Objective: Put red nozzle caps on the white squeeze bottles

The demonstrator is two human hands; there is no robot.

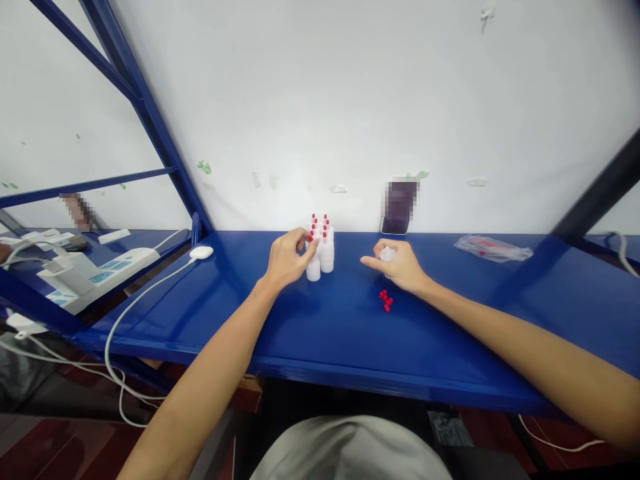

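Note:
Small white bottles [327,257] with red caps stand in two close rows on the blue table. My left hand [293,257] is at the left row, its thumb and fingertips closed around the red-capped top of the front white bottle [313,270]. That bottle stands upright at the row's near end. Farther right, the fingers of my right hand [403,263] curl around a translucent white bottle [387,254], thumb pointing left. The hand hides much of this bottle, and no cap shows on it. Several loose red caps [385,301] lie on the table just below my right hand.
A phone [400,208] leans against the white wall behind the table. Toward the right lies a clear plastic bag [493,247] with red pieces inside. A white charger puck [201,253] with a cable sits at left, near a power strip [107,273] and the blue frame post [150,120].

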